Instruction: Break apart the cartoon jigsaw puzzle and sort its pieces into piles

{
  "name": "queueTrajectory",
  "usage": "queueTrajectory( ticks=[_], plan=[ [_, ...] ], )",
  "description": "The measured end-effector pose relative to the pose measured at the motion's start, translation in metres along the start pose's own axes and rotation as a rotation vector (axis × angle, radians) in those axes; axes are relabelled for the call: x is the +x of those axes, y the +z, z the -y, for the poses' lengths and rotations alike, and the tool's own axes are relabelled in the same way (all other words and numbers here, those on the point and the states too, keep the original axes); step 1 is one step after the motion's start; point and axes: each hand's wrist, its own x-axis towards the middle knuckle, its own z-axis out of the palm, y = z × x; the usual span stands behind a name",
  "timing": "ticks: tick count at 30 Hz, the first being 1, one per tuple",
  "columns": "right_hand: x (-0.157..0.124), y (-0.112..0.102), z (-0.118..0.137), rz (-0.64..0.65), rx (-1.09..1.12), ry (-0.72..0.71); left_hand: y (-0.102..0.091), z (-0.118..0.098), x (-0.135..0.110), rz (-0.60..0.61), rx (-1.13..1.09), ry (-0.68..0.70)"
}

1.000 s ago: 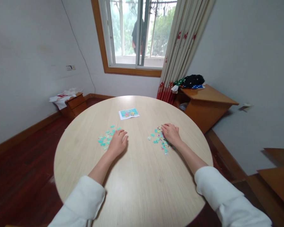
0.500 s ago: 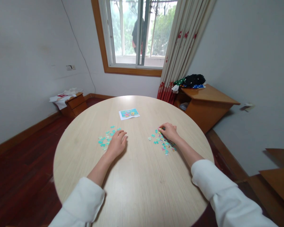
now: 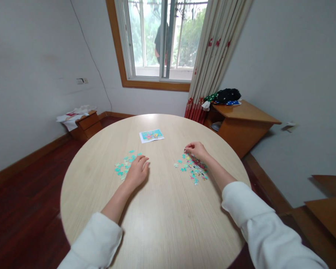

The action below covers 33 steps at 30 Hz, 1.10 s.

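On the round table (image 3: pixel 168 220) lie two groups of small jigsaw pieces. The left group (image 3: pixel 120 169) is mostly teal and pale green. My left hand (image 3: pixel 138 170) rests at its right side, fingers loosely stretched out and holding nothing. Mixed teal, yellow, pink and dark pieces make up the right group (image 3: pixel 194 171). Over its far edge is my right hand (image 3: pixel 197 150), thumb and fingertips pinched together on a small, dark-looking puzzle piece (image 3: pixel 185 150), mostly covered by the fingers. Farther back lies a picture card (image 3: pixel 151 135) with a pink and a yellow figure on teal.
A wooden cabinet (image 3: pixel 248 111) with a pile of dark and dotted cloth (image 3: pixel 226 97) stands beyond the table at right. At the back left is a low drawer unit (image 3: pixel 88 123) with papers or cloth on it. A window (image 3: pixel 162 41) and a curtain (image 3: pixel 210 52) are behind.
My right hand has shifted slightly up and away from the right group, still pinching, and more of the pieces under it show. My left hand stays in place. The view has shifted a little.
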Motion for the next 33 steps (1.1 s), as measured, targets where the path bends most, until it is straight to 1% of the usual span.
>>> queueTrajectory(
  ticks=[3, 7, 14, 20, 23, 26, 28, 30, 32, 33],
  plan=[
    [0.01, 0.005, 0.012, 0.058, -0.044, 0.002, 0.0, 0.001, 0.0, 0.0, 0.005, 0.0],
    [0.017, 0.011, 0.023, 0.095, -0.145, 0.01, 0.0, 0.002, 0.0, -0.002, 0.006, -0.001],
    [0.019, 0.011, 0.029, 0.064, -0.341, 0.015, -0.002, 0.001, 0.0, 0.01, 0.005, -0.013],
    [0.01, 0.01, 0.029, 0.045, -0.386, -0.006, -0.002, 0.002, 0.001, 0.021, 0.005, -0.017],
    [-0.001, 0.012, 0.034, -0.021, -0.395, -0.068, -0.001, 0.002, 0.0, 0.077, -0.004, -0.006],
    [-0.023, 0.023, 0.04, -0.05, -0.422, -0.19, 0.0, -0.003, -0.003, 0.202, 0.003, 0.016],
    [-0.044, 0.035, 0.044, 0.025, -0.459, -0.307, 0.0, -0.008, -0.005, 0.304, 0.03, 0.029],
    [-0.065, 0.048, 0.047, 0.12, -0.51, -0.385, 0.0, -0.014, -0.006, 0.385, 0.067, 0.032],
    [-0.081, 0.058, 0.047, 0.207, -0.537, -0.419, 0.0, -0.017, -0.006, 0.43, 0.097, 0.027],
    [-0.086, 0.061, 0.047, 0.234, -0.546, -0.411, 0.001, -0.018, -0.006, 0.437, 0.107, 0.023]
  ],
)
